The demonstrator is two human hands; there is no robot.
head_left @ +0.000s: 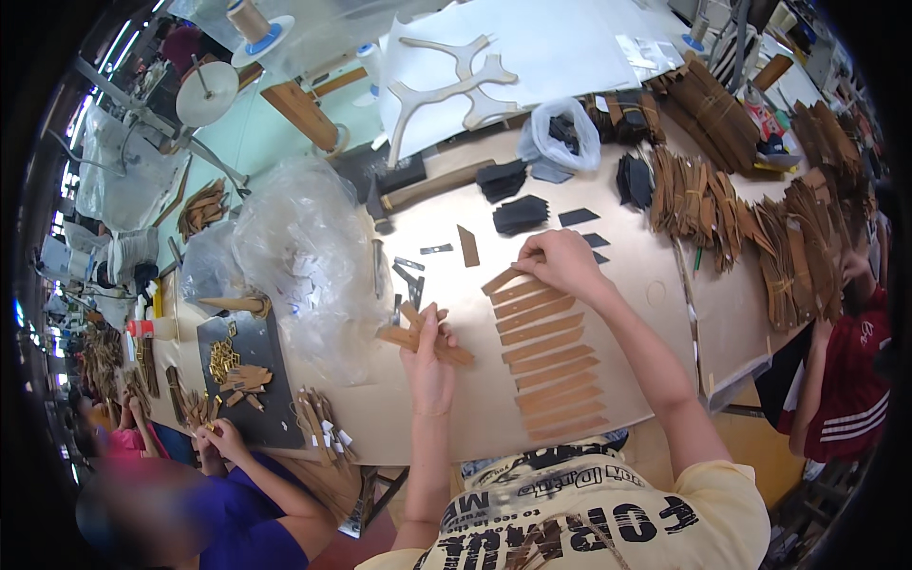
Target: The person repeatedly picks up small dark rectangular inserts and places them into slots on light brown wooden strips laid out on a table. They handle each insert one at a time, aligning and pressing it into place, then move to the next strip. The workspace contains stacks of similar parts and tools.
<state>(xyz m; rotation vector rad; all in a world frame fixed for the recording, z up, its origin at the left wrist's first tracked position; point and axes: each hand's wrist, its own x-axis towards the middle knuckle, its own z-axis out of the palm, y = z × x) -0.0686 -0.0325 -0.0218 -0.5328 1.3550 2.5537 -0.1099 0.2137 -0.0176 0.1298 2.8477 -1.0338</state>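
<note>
My left hand point(429, 359) is closed around a few brown leather strips point(397, 336) that stick out on both sides of the fingers. To its right, a column of similar tan strips point(549, 353) lies spaced out on the table. At the column's far end, the fingertips of my right hand point(562, 261) pinch the end of another leather strip point(500, 281), which slants against the others. Just beyond sit a single brown strip point(467, 246) and several small dark pieces point(409, 275).
A hammer point(432, 187) lies behind, near stacks of black pieces point(521, 215). Crumpled clear plastic point(309, 256) covers the left side. Bundles of brown leather point(698, 199) fill the right. A co-worker's hand point(223, 439) works beside brass-coloured fittings point(224, 359); another person in red point(841, 380) stands right.
</note>
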